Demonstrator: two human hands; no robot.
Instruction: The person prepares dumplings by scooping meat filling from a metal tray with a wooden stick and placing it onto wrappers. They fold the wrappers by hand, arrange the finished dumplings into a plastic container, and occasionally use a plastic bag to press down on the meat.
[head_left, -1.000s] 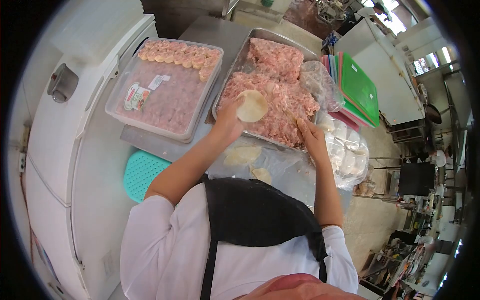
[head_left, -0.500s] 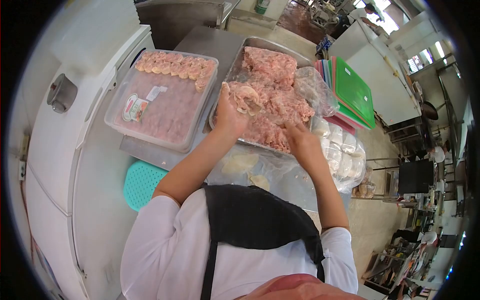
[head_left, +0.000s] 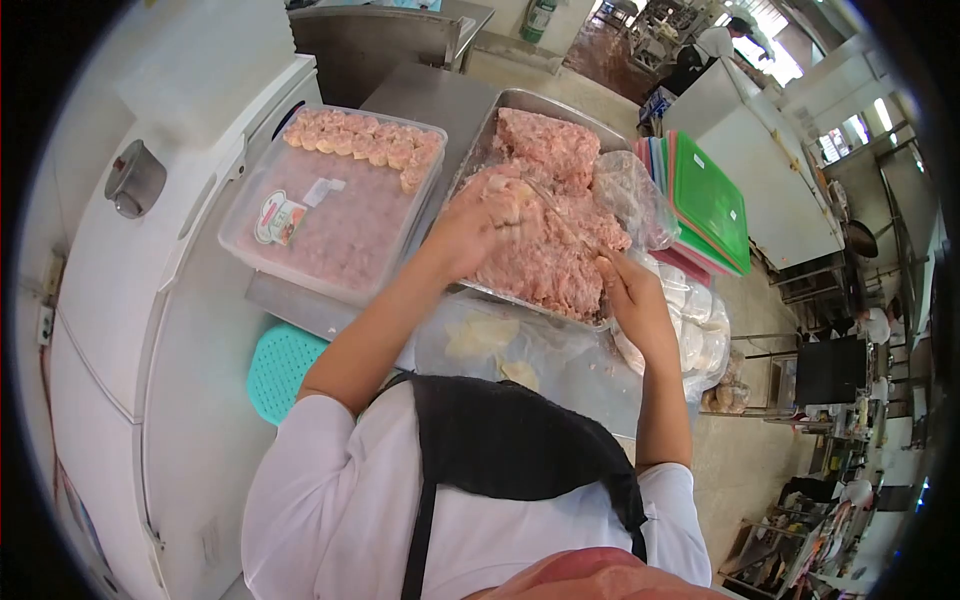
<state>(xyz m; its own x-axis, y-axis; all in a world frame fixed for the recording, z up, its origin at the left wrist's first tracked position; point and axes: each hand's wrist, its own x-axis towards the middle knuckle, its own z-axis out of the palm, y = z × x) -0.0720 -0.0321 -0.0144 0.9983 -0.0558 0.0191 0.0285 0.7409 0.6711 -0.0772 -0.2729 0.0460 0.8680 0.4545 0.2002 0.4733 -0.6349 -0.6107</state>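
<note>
In my left hand (head_left: 466,234) rests a thin dough wrapper (head_left: 508,203) with minced meat on it, cupped by the fingers and partly smeared by motion. My right hand (head_left: 636,296) is closed on the near end of a thin, flat tool (head_left: 568,222). The far end of that tool reaches to the wrapper. Both hands are over a metal tray (head_left: 545,97) heaped with pink minced meat (head_left: 545,270). Loose pale wrappers (head_left: 484,336) lie on clear plastic in front of the tray.
Left of the tray stands a clear plastic box (head_left: 325,225) with rows of filled dumplings. A crumpled plastic bag (head_left: 634,195), green lids (head_left: 710,200) and bagged wrapper stacks (head_left: 700,335) sit to the right. A turquoise basket (head_left: 285,372) is at lower left; another person (head_left: 712,45) stands far back.
My left hand has tilted the filled wrapper inward over the meat. My right hand has risen from the meat and moved right, bringing the tool's tip to the wrapper.
</note>
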